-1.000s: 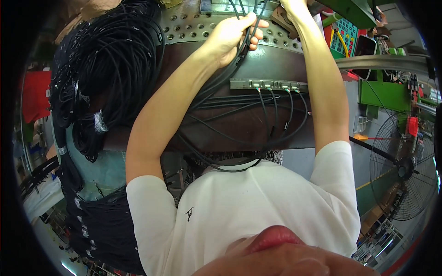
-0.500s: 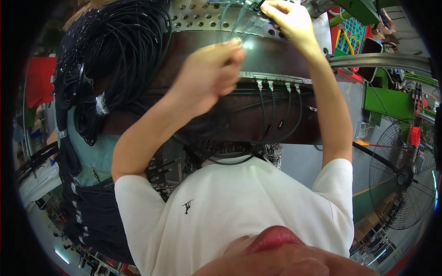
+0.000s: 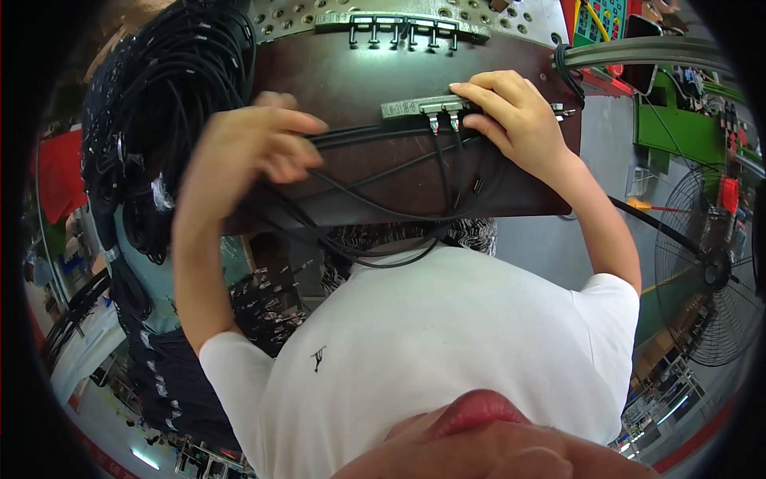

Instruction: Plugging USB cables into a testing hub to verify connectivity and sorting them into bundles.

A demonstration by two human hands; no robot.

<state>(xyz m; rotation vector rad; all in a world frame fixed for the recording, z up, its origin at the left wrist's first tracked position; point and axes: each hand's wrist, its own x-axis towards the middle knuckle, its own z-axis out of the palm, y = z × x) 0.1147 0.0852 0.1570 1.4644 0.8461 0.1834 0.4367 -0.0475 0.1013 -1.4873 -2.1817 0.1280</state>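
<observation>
The white short-sleeved shirt (image 3: 455,335) bears a small black figure emblem (image 3: 318,358).

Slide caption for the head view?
Right hand on a metal bar with attached cables; blurred left hand open near a black cable bundle.

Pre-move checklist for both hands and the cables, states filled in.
1. Right hand gripping near metal bar: ok, fingers above, thumb below.
2. Left hand free: ok, looks open though blurred, nothing seen in it.
3. All connectors seated in near bar: cannot tell; two connectors show, right hand hides part.
4. Cable loop kept on bench: not ok, it hangs past the front edge.
5. Far metal bar clear of hands: ok.
</observation>
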